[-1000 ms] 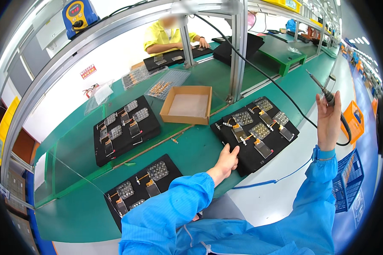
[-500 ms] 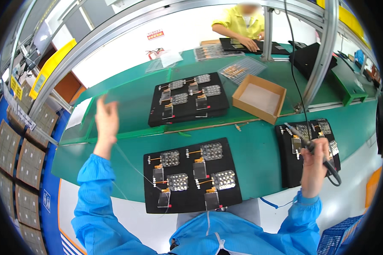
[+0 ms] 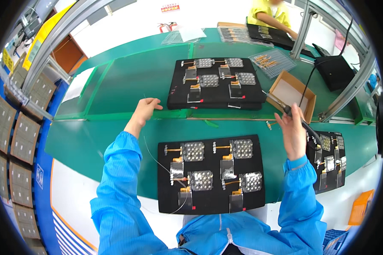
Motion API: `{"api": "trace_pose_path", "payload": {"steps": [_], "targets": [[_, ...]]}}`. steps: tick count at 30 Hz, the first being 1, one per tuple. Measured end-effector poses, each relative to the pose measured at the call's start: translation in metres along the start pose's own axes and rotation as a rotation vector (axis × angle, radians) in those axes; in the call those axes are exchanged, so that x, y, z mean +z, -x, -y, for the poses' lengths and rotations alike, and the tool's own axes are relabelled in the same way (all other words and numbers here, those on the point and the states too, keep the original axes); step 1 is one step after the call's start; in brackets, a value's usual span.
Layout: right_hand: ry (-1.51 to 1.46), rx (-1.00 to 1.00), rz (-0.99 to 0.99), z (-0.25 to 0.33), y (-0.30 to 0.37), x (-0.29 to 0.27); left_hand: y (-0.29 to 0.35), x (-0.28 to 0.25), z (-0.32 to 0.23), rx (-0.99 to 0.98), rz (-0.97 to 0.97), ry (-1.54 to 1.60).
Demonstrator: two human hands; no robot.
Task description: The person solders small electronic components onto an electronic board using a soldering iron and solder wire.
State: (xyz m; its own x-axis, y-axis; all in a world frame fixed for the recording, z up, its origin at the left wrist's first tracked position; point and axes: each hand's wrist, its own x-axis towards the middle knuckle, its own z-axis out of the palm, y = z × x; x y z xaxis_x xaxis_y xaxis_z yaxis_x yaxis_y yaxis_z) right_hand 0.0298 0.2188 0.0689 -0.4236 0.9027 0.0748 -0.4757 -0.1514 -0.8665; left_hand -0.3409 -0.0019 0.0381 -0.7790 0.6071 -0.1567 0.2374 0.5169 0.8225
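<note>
My left hand is above the bench with its fingers pinched on a thin solder wire. The wire hangs from it in a loose curve and crosses the near black foam pad. That pad carries several small assemblies, each with a silvery dotted keypad sheet, an orange flex strip and a small dark display. My right hand holds a soldering iron by its black handle, with the tip pointing up and left near the far pad's right corner.
Another loaded foam pad lies farther back, and one more at the right. Beside them are an open cardboard box and a clear tray of orange flex pieces. A metal post rises near a co-worker in yellow.
My left hand has moved right and closed from spread fingers into a pinch. My right hand has lifted the soldering iron away from the right pad, up and left. The whole view has shifted.
</note>
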Motion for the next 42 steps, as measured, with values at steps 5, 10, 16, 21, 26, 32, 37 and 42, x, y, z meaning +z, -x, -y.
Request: {"api": "trace_pose_path", "payload": {"steps": [5, 10, 16, 21, 26, 32, 37, 42], "targets": [[0.106, -0.001, -0.075, -0.038, -0.055, 0.003, -0.023, 0.012, 0.011, 0.123, 0.028, -0.046], [0.104, 0.033, -0.086, -0.059, -0.082, -0.005, -0.021, 0.016, -0.014, 0.041, 0.105, 0.085], [0.056, 0.073, -0.085, -0.075, -0.099, 0.004, -0.036, 0.019, -0.022, -0.032, 0.149, 0.225], [-0.100, -0.030, -0.077, -0.068, -0.109, 0.014, -0.050, 0.015, -0.013, -0.037, 0.296, 0.419], [-0.149, -0.018, 0.002, -0.050, -0.098, 0.025, -0.042, 0.000, -0.024, 0.077, 0.278, 0.457], [-0.194, 0.055, 0.086, -0.016, -0.052, 0.036, 0.010, -0.050, -0.045, 0.129, 0.211, 0.350], [-0.239, 0.166, 0.128, 0.007, 0.014, 0.044, 0.094, -0.096, -0.052, 0.136, 0.049, 0.135], [-0.243, 0.218, 0.139, 0.019, 0.085, 0.042, 0.178, -0.115, -0.058, 0.089, 0.076, 0.080]]}}
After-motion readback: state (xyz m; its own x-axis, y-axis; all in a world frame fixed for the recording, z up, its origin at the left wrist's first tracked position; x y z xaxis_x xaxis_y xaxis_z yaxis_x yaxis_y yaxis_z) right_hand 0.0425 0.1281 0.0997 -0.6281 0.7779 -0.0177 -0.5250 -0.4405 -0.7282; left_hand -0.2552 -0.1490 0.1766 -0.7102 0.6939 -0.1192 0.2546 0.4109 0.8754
